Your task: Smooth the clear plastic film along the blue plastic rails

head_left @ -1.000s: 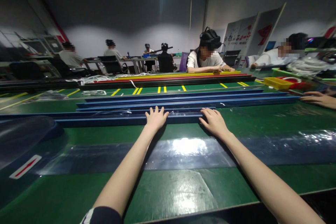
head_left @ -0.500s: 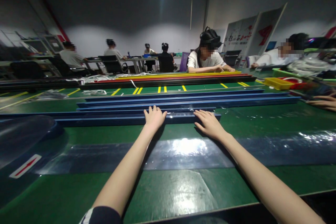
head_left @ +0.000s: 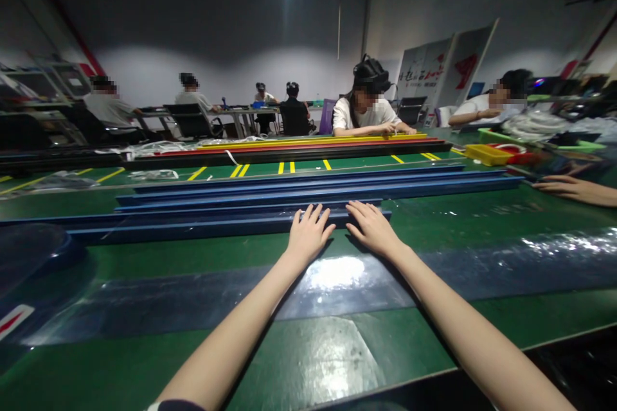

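Observation:
Both hands rest near the right end of the nearest blue strip [head_left: 193, 223], which lies across the green table [head_left: 193, 347]. My left hand [head_left: 309, 232] has its fingers spread over the strip's front edge, holding nothing. Close beside it, my right hand [head_left: 372, 227] touches the strip near its end, fingers apart. Clear film seems to cover part of this strip. A wide transparent film [head_left: 193, 298] runs across the table under my forearms, leading to a clear roll [head_left: 33, 257] at the left.
More blue strips [head_left: 313, 191] lie behind, then yellow, red and black strips [head_left: 308, 146]. A person [head_left: 364, 112] leans over the far side. At the right are a yellow tray [head_left: 488, 154] and another person's hand [head_left: 562, 186]. Others sit farther back.
My left hand has moved right along the strip, closer to my right hand. The view has shifted to the right, and the other person's hand at the right shows more.

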A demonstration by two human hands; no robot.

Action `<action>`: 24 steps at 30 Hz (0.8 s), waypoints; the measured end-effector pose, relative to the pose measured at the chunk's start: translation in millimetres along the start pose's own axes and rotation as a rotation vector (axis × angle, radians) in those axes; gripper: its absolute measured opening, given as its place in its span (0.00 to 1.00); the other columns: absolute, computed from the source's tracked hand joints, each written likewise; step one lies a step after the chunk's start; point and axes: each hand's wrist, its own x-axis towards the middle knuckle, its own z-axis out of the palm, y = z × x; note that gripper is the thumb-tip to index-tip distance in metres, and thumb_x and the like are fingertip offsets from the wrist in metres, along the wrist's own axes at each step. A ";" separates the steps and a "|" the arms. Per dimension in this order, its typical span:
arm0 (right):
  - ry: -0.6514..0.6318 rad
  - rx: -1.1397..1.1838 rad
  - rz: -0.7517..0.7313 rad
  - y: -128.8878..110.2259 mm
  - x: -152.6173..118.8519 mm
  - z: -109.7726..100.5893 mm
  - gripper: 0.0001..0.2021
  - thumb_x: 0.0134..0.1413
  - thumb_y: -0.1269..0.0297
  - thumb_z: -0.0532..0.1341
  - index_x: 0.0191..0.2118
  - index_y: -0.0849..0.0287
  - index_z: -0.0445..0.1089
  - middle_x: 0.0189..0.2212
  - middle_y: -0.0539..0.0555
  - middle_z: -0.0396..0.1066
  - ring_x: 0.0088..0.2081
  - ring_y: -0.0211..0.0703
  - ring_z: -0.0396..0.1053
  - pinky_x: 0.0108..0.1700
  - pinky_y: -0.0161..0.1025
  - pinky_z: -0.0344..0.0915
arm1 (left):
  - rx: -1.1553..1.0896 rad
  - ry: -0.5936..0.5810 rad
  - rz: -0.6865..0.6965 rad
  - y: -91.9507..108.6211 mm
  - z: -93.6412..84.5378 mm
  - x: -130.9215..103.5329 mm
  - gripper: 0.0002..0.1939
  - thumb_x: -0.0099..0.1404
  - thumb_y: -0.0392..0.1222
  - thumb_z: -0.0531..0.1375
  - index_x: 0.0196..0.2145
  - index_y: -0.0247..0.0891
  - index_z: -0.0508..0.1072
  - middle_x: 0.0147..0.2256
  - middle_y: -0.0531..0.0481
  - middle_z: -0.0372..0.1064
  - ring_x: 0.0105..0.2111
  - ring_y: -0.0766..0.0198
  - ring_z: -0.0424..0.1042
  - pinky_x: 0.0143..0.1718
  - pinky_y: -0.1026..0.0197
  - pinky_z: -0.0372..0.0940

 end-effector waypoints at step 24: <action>0.020 0.133 0.021 -1.5 1.3 -13.4 0.16 0.60 0.62 0.49 0.48 0.59 0.66 0.47 0.56 0.70 0.48 0.44 0.64 0.50 0.41 0.57 | -0.029 0.099 0.129 1.3 2.4 -3.7 0.21 0.68 0.46 0.44 0.53 0.40 0.66 0.54 0.45 0.65 0.54 0.56 0.61 0.57 0.49 0.49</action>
